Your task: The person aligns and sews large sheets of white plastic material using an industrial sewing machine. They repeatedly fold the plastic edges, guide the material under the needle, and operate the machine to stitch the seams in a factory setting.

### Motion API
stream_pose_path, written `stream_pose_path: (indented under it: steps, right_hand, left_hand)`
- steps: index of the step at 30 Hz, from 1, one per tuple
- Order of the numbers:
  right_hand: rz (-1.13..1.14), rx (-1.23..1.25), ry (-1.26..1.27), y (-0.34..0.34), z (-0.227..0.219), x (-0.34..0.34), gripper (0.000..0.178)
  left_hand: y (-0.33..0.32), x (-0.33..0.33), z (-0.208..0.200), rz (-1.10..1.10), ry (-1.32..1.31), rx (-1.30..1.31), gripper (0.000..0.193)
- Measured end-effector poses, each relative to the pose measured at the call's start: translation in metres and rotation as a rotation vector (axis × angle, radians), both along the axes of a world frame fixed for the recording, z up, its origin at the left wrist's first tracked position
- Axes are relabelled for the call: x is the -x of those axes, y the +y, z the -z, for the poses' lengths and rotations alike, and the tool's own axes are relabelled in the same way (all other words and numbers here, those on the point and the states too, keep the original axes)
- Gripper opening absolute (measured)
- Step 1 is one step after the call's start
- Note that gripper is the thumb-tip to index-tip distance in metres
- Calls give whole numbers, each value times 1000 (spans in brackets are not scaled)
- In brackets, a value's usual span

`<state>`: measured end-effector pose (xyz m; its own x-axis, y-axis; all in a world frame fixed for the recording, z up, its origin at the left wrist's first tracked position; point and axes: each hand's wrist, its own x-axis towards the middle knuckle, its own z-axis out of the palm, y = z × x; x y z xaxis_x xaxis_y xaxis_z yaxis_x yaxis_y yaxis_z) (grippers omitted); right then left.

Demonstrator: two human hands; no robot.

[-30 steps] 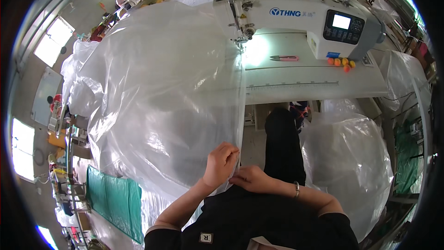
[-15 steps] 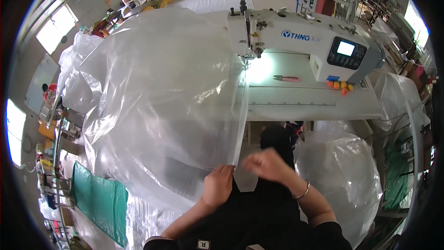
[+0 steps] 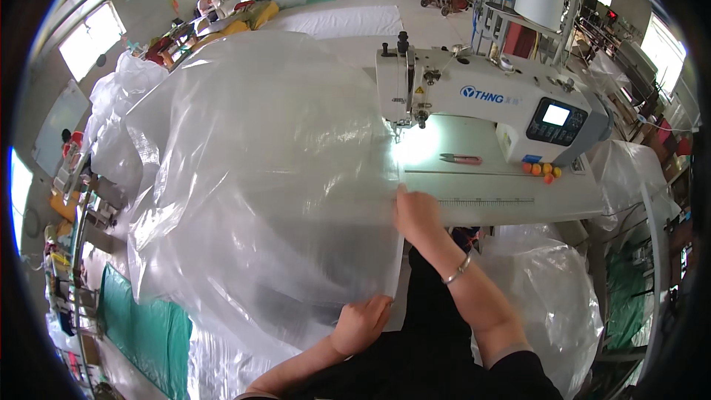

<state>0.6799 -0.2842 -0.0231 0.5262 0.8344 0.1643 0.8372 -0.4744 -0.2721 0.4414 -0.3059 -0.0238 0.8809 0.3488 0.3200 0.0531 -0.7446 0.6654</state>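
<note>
Moved since the frame half a second earlier: the right hand [image 3: 418, 216], then in mid-air just beside the left hand [image 3: 361, 324], is now farther forward at the front of the sewing table [image 3: 496, 211].

Head view: the translucent plastic sheet [image 3: 274, 170] covers the table's left side and hangs over its front; its right edge runs from beneath the needle area of the sewing machine [image 3: 481, 92] back to the person. Left fingers are closed on that edge near its lower end, the sheet lying between thumb and fingers. Right fingertips meet the same edge short of the needle; the fingers are curled, but whether they pinch or merely press cannot be told.

Risks, in this inspector's judgement: uneven tension between the hands could pucker or skew the edge; the sheet's hanging bulk could drag it off line; the right fingers could stray too near the needle if the sheet slid forward.
</note>
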Motion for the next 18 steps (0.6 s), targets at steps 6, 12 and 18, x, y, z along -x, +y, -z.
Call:
stream_pose_path:
  steps: [6, 12, 18]
  right_hand:
    - [24, -51, 36, 9, -2, -12, 30]
    - [35, -101, 88, 36, 2, -35, 30]
    - [-4, -205, 82, 60, 12, -64, 17]
  left_hand:
    - [16, -15, 4, -92, -11, -82, 9]
    - [47, -38, -5, -174, 1, -87, 8]
    - [73, -71, -18, -175, -27, -125, 6]
